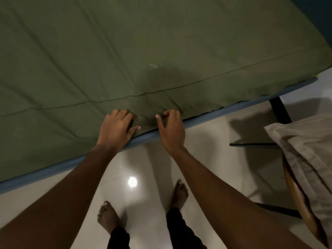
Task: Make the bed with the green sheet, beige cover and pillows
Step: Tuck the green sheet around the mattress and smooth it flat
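**A:** Where's the green sheet rn?

**B:** Spread over the bed, covering nearly the whole top. Its near hem sits just above the blue bed edge.

**A:** Hands?

**B:** Left hand has its fingers curled down into the fabric at the hem, thumb out. Right hand is just beside it, fingers bunched round a fold, w/ creases fanning out from it.

**A:** Why both there?

**B:** Prob. to tug the hem taut & tuck it under. That's my guess tho.

**A:** Which way does the sheet run?

**B:** Long axis goes near-left to far-right, parallel w/ the bed edge. A seam line follows the same diagonal.

**A:** Other bedding?

**B:** Beige cover is piled off the bed at right, on what looks like a chair. It's not on the bed yet. Can't tell if pillows are in that pile.
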